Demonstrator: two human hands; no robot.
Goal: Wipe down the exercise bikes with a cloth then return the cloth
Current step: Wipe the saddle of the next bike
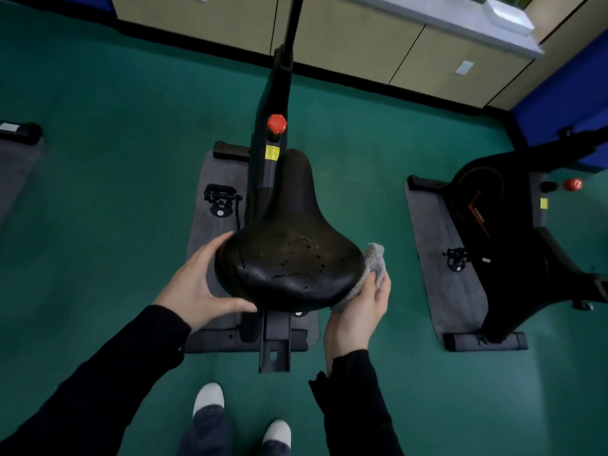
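A: Where is the cloth?
B: The grey cloth (pixel 375 262) is right of centre, pressed against the right flank of the saddle (pixel 289 255). Its lower part tucks under the saddle's rim. The rest stands up above the hand.

A: Who holds it?
B: The right hand (pixel 358 311). The thumb lies over the cloth and the fingers go round behind it, mostly hidden. The cloth sits between palm and saddle.

A: The other hand?
B: The left hand (pixel 194 287) is left of centre. Its fingers (pixel 214 247) are spread wide and nearly straight along the saddle's left edge, thumb along the rear rim. It holds nothing and only rests against the saddle. Both sleeves are black.

A: Saddle surface?
B: Black, cracked and flaking across the broad rear part. The nose points toward the top of the frame.

A: The machine?
B: An exercise bike (pixel 268 93), its black frame running from centre to top centre. A red knob (pixel 277 124) and a yellow label (pixel 272 153) sit just above the saddle's nose, with one pedal (pixel 221 196) to the left. It stands on a grey mat (pixel 214 179) on the green floor (pixel 98 159).

A: Surroundings?
B: A second bike (pixel 513 232) stands at the right edge on a second mat (pixel 434 245), well apart. Beige cabinets (pixel 345 31) run along the top. Two white shoes (pixel 208 396) show at bottom centre.
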